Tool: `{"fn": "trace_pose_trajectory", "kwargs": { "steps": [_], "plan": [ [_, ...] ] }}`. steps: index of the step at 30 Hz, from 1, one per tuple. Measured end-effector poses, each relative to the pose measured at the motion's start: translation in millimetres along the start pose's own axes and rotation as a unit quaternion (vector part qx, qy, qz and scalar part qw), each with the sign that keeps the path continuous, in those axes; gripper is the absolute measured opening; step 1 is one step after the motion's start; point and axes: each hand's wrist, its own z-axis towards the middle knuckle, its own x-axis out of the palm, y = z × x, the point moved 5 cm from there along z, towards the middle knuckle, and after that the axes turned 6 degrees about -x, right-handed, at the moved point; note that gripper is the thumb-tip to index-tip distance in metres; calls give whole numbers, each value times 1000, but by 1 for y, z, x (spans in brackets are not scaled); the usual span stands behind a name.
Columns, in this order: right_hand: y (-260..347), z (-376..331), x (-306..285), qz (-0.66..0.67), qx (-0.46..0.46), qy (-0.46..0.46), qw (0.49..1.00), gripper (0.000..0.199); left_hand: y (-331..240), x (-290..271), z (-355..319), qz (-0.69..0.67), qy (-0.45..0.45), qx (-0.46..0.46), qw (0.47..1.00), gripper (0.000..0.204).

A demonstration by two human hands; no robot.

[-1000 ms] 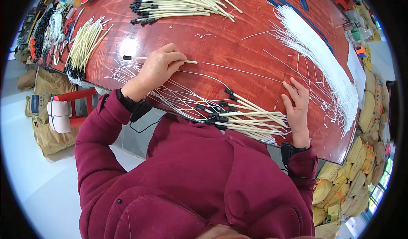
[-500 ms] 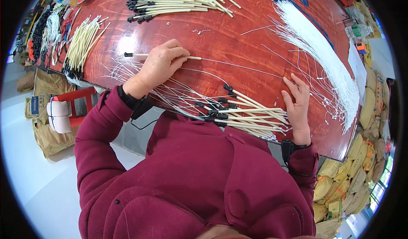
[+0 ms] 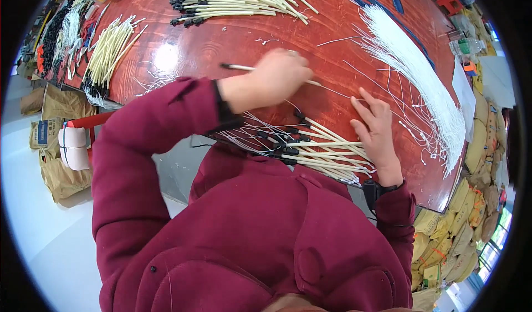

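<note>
My left hand (image 3: 274,79), smeared by motion, is closed round a thin cream tube (image 3: 242,67) with a black end piece at its left. The tube's right tip shows past my fingers. From that tip a thin white string (image 3: 335,92) runs right to the fingertips of my right hand (image 3: 377,123). That hand rests on the table with fingers stretched and apart, its fingertips by the string's end. Between my forearms, along the near edge, lies a pile of cream tubes (image 3: 327,151) with black ends and white strings trailing left.
More black-ended tubes lie in a far bundle (image 3: 238,4) and a left bundle (image 3: 113,51) on the red table (image 3: 205,51). A thick sheaf of white strings (image 3: 426,84) spreads at right, beside a dark blue strap (image 3: 396,1). A bottle (image 3: 468,47) stands beyond.
My left hand has moved right with the tube, sliding it along the string toward my right hand. My right hand has shifted slightly left.
</note>
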Motion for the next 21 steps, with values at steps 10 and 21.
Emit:
{"fn": "trace_pose_trajectory", "kwargs": {
  "steps": [10, 21],
  "plan": [
    [-7, 5, 3, -22, -6, -68, 997, 64, -29, -34, -10, -28, -5, -46, 999, 23],
    [25, 64, 16, -35, -100, -58, 993, 34, 51, -37, -75, -36, -22, -196, 980, 17]
  ]
}}
